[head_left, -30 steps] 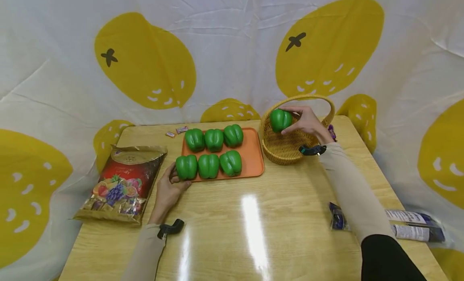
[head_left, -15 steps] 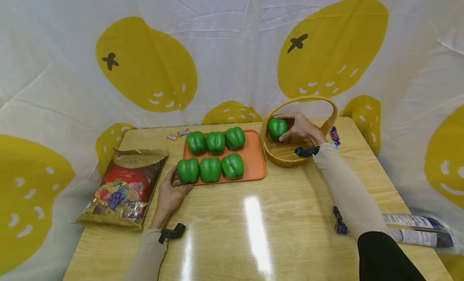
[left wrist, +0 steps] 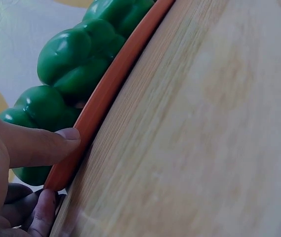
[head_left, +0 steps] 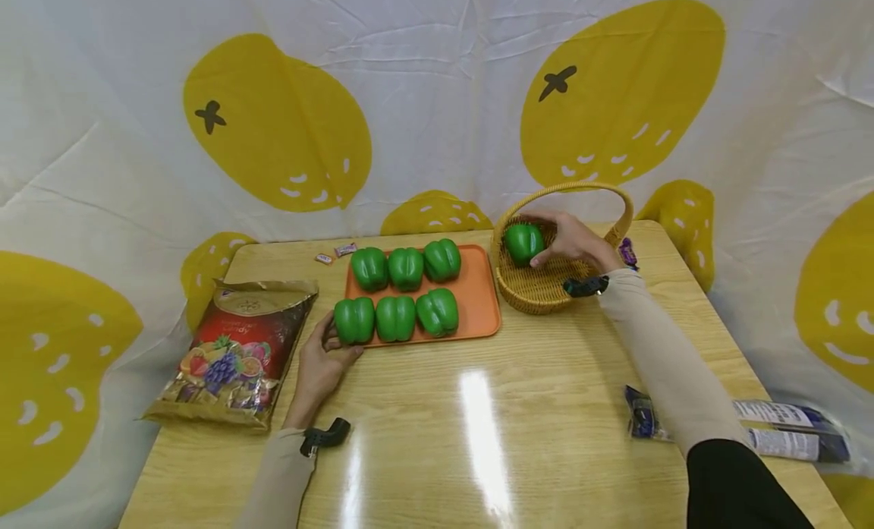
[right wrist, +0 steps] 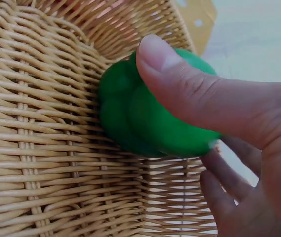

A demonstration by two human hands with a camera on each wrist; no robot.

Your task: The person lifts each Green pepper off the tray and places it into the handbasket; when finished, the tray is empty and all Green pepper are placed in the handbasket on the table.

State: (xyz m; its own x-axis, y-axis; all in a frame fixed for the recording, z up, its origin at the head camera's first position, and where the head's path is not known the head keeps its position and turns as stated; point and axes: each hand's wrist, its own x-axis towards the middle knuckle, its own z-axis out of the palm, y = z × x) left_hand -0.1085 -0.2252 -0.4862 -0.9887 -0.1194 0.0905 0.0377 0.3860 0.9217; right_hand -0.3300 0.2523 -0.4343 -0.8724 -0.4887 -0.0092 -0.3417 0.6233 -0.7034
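Note:
Inside the wicker basket sits a glossy green bell pepper, against its left side. My right hand reaches over the basket with thumb and fingers around that pepper; in the right wrist view the thumb lies across the pepper, and the other fingertips are partly hidden. At the orange tray, my left hand grips the near left corner. The left wrist view has its thumb on the tray's rim and a finger beneath. Several green bell peppers stand on the tray in two rows.
A red and gold candy bag lies left of my left hand. Two small wrapped candies lie behind the tray. Purple wrappers sit right of the basket. A dark blue and white package is near my right forearm. The basket handle arches overhead.
My right hand has lowered the bell pepper into the basket, then shifted slightly right while the pepper stays in place. My left hand keeps its grip on the tray corner.

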